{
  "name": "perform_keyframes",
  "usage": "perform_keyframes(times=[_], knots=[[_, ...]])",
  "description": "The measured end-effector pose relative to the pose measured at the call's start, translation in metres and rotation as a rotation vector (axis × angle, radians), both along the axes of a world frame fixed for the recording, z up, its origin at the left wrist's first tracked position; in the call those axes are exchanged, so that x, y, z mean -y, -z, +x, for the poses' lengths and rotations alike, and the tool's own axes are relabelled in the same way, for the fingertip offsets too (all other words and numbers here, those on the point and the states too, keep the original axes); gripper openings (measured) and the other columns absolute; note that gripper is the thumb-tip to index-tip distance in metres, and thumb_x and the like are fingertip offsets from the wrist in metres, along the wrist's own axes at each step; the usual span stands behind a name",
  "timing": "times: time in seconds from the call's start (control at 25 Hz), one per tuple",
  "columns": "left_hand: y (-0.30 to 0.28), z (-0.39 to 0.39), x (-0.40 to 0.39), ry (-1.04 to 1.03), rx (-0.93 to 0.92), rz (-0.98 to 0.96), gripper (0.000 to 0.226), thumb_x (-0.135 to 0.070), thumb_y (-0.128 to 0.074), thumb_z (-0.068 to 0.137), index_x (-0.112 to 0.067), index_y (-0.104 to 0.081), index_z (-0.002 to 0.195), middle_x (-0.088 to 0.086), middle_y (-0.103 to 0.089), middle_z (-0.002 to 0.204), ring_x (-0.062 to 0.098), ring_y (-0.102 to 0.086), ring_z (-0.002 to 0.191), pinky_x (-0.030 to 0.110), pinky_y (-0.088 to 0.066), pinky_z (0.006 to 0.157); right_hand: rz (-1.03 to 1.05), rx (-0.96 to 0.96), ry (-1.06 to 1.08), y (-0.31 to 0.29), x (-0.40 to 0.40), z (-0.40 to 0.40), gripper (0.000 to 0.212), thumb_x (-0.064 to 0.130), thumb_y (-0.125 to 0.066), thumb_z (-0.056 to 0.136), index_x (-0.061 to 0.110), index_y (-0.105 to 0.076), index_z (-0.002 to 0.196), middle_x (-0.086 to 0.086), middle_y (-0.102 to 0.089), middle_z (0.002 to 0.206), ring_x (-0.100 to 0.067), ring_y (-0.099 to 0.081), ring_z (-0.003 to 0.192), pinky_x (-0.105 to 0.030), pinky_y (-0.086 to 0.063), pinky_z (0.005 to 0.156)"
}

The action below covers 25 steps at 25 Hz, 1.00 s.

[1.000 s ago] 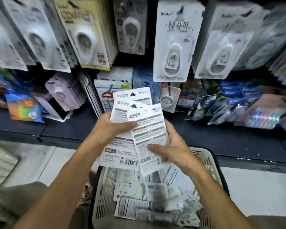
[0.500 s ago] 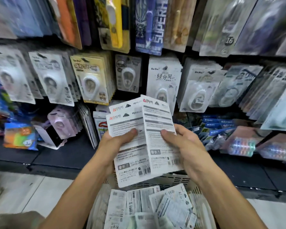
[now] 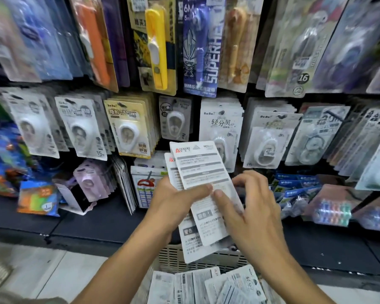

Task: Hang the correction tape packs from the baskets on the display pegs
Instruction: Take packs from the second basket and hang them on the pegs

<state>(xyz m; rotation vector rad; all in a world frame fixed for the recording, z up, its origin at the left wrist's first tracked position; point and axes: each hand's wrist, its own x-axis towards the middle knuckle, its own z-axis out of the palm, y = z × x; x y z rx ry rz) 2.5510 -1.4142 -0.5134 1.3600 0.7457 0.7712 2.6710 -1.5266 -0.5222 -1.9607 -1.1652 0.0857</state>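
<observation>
We see left hand gripping fanned correction tape packs above basket, backs toward us (hang holes up, ready for pegs); right hand pinches front pack, likely separating it.

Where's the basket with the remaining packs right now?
Head view, bottom centre: the basket sits on the floor below both hands, directly under the held packs, against the dark bottom shelf.

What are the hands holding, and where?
Both hold the fanned packs: left hand at their left edge, right hand pinching the front pack's middle.
</observation>
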Motion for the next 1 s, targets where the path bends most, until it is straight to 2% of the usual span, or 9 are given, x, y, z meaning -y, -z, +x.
perform_keyframes(times=[0.12,0.2,0.24,0.36,0.4,0.48,0.56,0.72,1.0], knots=[[-0.02,0.007,0.0,0.016,-0.088,0.117,0.031,-0.047,-0.079,0.078,-0.039,-0.073,0.108,-0.014,-0.077,0.108,0.008,-0.074,0.1,0.037,-0.058,0.09,-0.075,-0.499,-0.268,-0.016,0.003,-0.01,0.066,0.084,-0.061,0.064,0.054,-0.046,0.121,0.026,-0.064,0.12,0.002,-0.067,0.101,-0.022,-0.053,0.082],[-0.031,0.004,-0.001,0.224,-0.162,0.107,0.061,-0.088,-0.057,0.069,-0.051,-0.068,0.116,-0.028,-0.071,0.115,-0.007,-0.067,0.103,0.025,-0.057,0.087,-0.003,-0.847,-0.419,-0.021,0.001,-0.008,0.07,0.061,-0.08,0.065,0.053,-0.049,0.128,0.024,-0.07,0.119,0.001,-0.069,0.106,-0.024,-0.052,0.089],[-0.034,0.003,-0.005,0.302,-0.163,0.097,0.061,-0.092,-0.05,0.07,-0.055,-0.069,0.114,-0.034,-0.069,0.113,-0.012,-0.066,0.096,0.017,-0.056,0.079,0.05,-0.938,-0.458,-0.019,0.0,-0.002,0.067,0.045,-0.083,0.07,0.046,-0.054,0.129,0.016,-0.073,0.119,-0.006,-0.071,0.107,-0.028,-0.053,0.091],[-0.04,0.004,-0.016,0.298,0.025,0.045,0.024,-0.032,-0.068,0.092,-0.035,-0.076,0.114,-0.017,-0.075,0.104,0.009,-0.064,0.077,0.018,-0.054,0.062,0.121,-1.06,-0.385,-0.018,0.001,0.013,0.048,0.016,-0.076,0.064,0.026,-0.074,0.111,-0.002,-0.079,0.105,-0.014,-0.076,0.087,-0.021,-0.056,0.067],[-0.038,0.006,-0.018,0.225,0.031,0.103,0.035,-0.016,-0.075,0.087,-0.032,-0.074,0.117,-0.008,-0.073,0.103,0.013,-0.061,0.076,0.02,-0.054,0.064,0.129,-1.073,-0.351,-0.016,0.002,0.016,0.043,0.014,-0.075,0.061,0.025,-0.078,0.102,-0.005,-0.079,0.101,-0.016,-0.076,0.082,-0.021,-0.055,0.061],[-0.035,0.011,-0.021,0.112,-0.039,0.244,0.062,-0.019,-0.092,0.069,-0.036,-0.066,0.123,-0.005,-0.069,0.105,0.011,-0.062,0.083,0.024,-0.053,0.077,0.132,-1.143,-0.327,-0.011,0.003,0.02,0.042,0.017,-0.081,0.057,0.028,-0.079,0.098,-0.008,-0.079,0.103,-0.022,-0.076,0.082,-0.028,-0.056,0.06],[-0.033,0.011,-0.027,0.13,-0.06,0.101,0.08,-0.032,-0.093,0.059,-0.036,-0.06,0.132,-0.008,-0.07,0.116,0.009,-0.07,0.099,0.029,-0.055,0.086,0.126,-1.181,-0.335,-0.011,0.005,0.023,0.052,0.03,-0.091,0.055,0.028,-0.077,0.105,-0.008,-0.077,0.11,-0.027,-0.075,0.091,-0.034,-0.058,0.066],[-0.026,0.01,-0.019,0.415,0.062,-0.427,0.063,-0.032,-0.09,0.065,-0.005,-0.073,0.12,0.018,-0.074,0.119,0.031,-0.073,0.105,0.039,-0.06,0.088,0.304,-1.24,-0.325,-0.02,0.004,0.034,0.038,0.039,-0.077,0.076,0.026,-0.077,0.112,-0.011,-0.074,0.12,-0.029,-0.074,0.103,-0.04,-0.062,0.082],[-0.013,0.021,0.009,0.511,0.1,-0.413,0.049,-0.015,-0.088,0.066,-0.01,-0.076,0.114,0.02,-0.074,0.117,0.034,-0.075,0.101,0.038,-0.061,0.079,0.48,-1.252,-0.078,-0.032,0.012,0.057,0.044,0.033,-0.069,0.083,0.012,-0.07,0.122,-0.015,-0.075,0.114,-0.04,-0.071,0.102,-0.06,-0.056,0.092]])
